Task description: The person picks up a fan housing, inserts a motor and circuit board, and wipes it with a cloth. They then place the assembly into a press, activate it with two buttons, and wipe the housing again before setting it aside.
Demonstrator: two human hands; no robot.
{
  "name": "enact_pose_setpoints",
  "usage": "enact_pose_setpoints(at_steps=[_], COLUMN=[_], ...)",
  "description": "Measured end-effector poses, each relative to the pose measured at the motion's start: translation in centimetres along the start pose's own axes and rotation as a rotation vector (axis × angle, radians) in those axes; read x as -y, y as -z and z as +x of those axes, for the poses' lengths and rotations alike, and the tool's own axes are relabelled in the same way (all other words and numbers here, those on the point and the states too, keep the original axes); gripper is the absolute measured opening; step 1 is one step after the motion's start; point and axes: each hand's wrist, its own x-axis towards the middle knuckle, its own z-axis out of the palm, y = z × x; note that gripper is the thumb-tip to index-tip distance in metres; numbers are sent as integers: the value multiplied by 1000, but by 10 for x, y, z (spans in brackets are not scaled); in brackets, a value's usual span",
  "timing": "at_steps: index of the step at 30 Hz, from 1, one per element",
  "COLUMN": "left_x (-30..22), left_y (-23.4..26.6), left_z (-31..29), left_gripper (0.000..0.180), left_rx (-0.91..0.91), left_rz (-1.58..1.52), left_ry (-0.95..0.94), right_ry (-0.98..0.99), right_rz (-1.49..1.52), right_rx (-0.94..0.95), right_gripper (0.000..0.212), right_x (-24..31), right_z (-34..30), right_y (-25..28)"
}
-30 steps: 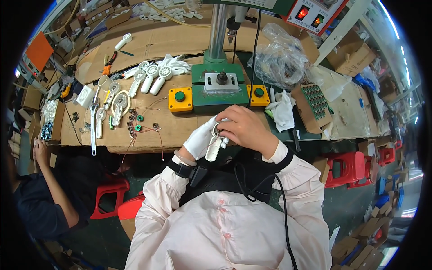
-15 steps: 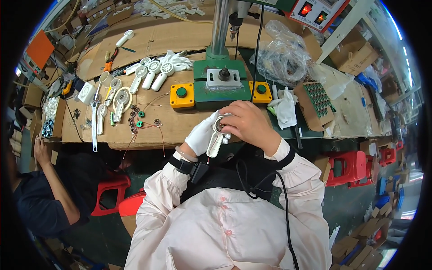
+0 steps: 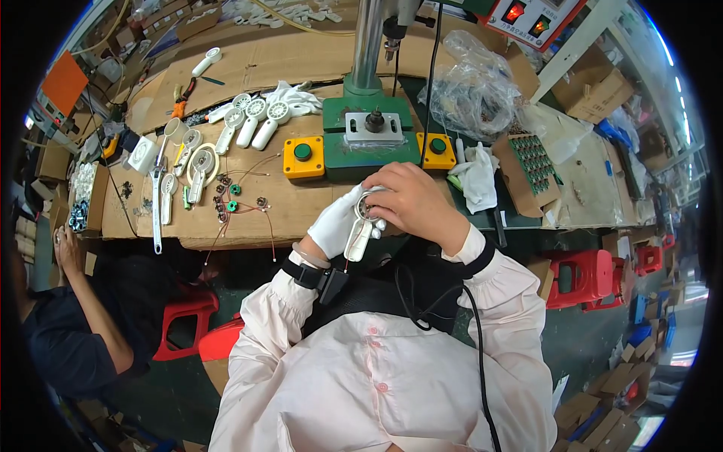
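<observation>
My left hand (image 3: 335,227), in a white glove, is closed around a white handheld fan housing (image 3: 358,239) in front of the bench edge. The housing's round head points away from me, its handle toward me, and a thin red wire hangs from the handle's end. Bare, my right hand (image 3: 410,202) has its fingers bent over the round head, touching its inside. What those fingertips pinch, if anything, is hidden. Small motors with red wires and green round boards (image 3: 233,206) lie on the bench to the left.
Ahead stands a green press (image 3: 367,158) between two yellow button boxes (image 3: 303,158). Several white fans (image 3: 256,113) and a wrench (image 3: 157,207) lie to the left. On the right are a box of circuit boards (image 3: 527,177) and a white cloth (image 3: 477,181). A co-worker's arm (image 3: 98,309) is at far left.
Both hands stay at the fan housing. The right fingers have shifted slightly over its round head; the whole view has moved a little.
</observation>
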Motion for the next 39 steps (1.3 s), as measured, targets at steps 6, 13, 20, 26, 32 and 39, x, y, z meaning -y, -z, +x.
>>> enact_pose_setpoints(at_steps=[6,13,20,26,32,39], left_x=[-1,0,0,1,1,0], left_y=[-2,-6,0,-3,-1,-2], left_z=[1,2,2,4,4,3], left_gripper=[34,34,35,35,35,33], left_rx=[-74,-117,-99,-139,-150,-159], left_rz=[19,16,36,39,31,36], left_ry=[7,-12,-10,-18,-12,-22], right_ry=[6,-21,-8,11,18,23], right_rz=[46,57,57,50,61,58], right_rx=[-28,-3,21,48,48,36], right_gripper=[10,14,13,13,13,13], right_x=[-5,-8,-8,-11,-11,-11], right_z=[2,3,7,8,8,8], right_y=[-3,-4,-3,-1,-3,-5])
